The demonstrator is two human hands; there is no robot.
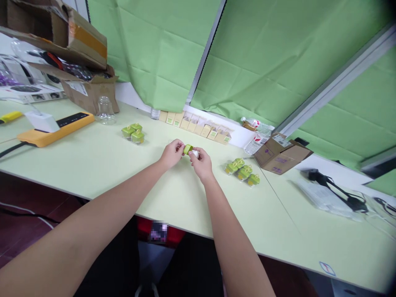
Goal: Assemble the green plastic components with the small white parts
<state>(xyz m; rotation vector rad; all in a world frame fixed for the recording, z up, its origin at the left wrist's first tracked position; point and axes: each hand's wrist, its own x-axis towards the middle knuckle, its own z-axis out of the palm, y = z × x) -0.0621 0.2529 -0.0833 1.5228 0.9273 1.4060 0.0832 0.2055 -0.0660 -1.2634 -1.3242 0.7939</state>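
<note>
Both my hands meet above the middle of the pale green table. My left hand pinches the green end of a small green and clear bottle. My right hand is closed on its whitish end. A group of three similar green bottles stands to the left. Several more green bottles lie to the right of my right hand.
A row of small paper boxes lines the wall under green curtains. A yellow power strip, a clear glass jar and cardboard boxes stand at the left. An open carton, plastic bags and black cables lie at the right.
</note>
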